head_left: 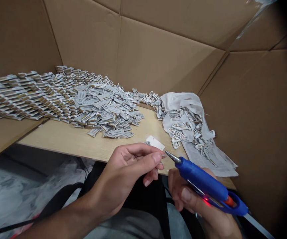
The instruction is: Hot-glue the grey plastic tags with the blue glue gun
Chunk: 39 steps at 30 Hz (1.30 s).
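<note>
My right hand (193,199) is wrapped round a blue hot glue gun (203,179), which has a red light glowing on its side. Its metal nozzle points up and left, close to the fingertips of my left hand (131,169). Thumb and forefinger of that hand are pinched together; a tiny edge shows at their tips, but I cannot make out what it belongs to. Just behind the fingers, a small white card (155,142) lies on the wooden table (66,136). A heap of loose white-and-brown flat cut-out pieces (108,108) rises beyond my left hand.
Neatly stacked rows of similar pieces (29,96) fill the left side. At the right, an opened white plastic bag (183,99) holds more loose pieces. Tall cardboard walls (163,56) enclose the back and sides. A white glue stick (258,225) extends from the gun's rear.
</note>
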Motion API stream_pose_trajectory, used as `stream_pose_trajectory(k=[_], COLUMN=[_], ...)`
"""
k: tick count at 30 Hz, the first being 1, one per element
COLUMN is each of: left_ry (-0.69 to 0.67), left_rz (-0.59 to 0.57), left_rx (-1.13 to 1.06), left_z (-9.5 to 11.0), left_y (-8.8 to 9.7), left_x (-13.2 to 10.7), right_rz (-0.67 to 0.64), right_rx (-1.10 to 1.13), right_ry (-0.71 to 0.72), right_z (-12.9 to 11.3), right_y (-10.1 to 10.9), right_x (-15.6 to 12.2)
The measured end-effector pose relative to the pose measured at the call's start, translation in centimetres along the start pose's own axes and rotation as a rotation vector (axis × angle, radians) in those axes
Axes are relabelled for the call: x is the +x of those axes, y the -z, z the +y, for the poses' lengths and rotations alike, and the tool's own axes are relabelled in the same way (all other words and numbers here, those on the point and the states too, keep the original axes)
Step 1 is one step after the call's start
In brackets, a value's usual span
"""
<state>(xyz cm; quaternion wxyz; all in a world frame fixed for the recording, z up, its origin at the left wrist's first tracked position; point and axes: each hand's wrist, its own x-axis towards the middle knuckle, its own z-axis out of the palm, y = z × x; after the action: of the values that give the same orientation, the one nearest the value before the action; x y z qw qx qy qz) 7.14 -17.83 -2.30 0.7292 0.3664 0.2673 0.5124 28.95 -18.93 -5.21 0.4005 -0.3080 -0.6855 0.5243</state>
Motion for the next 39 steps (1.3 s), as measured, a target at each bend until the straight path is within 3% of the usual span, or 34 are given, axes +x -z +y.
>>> stream_pose_trajectory(k=[11,16,23,39], left_ry=[-0.005,-0.009,-0.012,-0.062], left_rz=[0.002,0.012,0.011,0.077], left_rx=[0.007,0.021,0.054,0.115], left_z=[0.1,0.0,0.0,-0.7], left_y=[0.0,0.0,0.2,0.6], left_x=[0.0,0.1,0.2,1.0], right_rz=[-0.002,-0.1,-0.002,0.077], right_rx=[0.032,0.229,0.379,0.602], right_ry=[-0.009,-0.016,0.109,0.088], right_z=[0.2,0.0,0.5,-0.3], right_y=[0.3,0.2,-0.2,0.9], right_x=[0.1,0.4,1.0,1.7])
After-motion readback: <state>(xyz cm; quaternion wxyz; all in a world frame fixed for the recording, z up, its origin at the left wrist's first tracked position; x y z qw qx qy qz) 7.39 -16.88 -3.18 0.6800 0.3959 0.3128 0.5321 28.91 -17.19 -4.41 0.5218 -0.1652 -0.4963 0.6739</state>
